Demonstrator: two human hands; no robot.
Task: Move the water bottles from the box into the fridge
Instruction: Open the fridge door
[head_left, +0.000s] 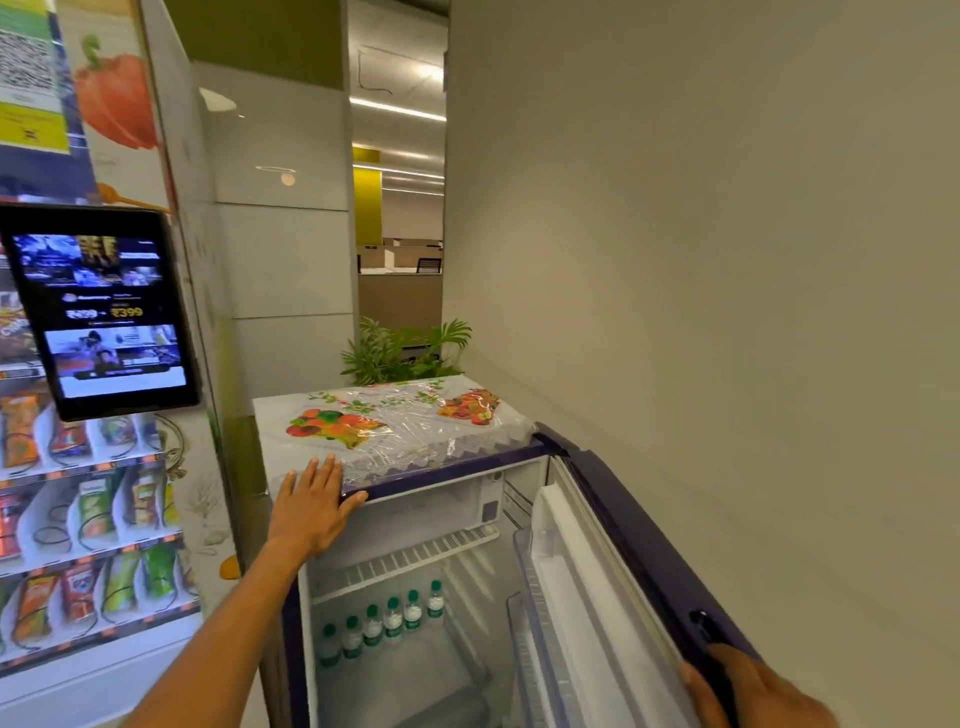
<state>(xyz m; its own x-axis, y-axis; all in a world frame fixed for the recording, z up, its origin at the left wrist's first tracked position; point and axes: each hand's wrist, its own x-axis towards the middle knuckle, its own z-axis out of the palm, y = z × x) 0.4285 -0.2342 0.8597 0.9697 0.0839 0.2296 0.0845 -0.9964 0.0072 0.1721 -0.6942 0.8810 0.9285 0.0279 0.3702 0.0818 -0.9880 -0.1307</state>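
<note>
A small fridge (457, 465) with a dark blue frame stands open in front of me. Several water bottles (382, 621) with green caps stand in a row on a lower shelf inside. My left hand (311, 501) lies flat on the fridge's top front corner, fingers spread, thumb hooked over the edge. My right hand (748, 691) grips the outer edge of the open fridge door (623, 545) at the lower right. No box is in view.
A floral plastic cover (395, 426) lies on the fridge top. A snack vending machine (88, 519) with a screen (101, 312) stands at the left. A plain wall (727, 260) runs along the right, behind the door. Green plants (400, 351) sit behind the fridge.
</note>
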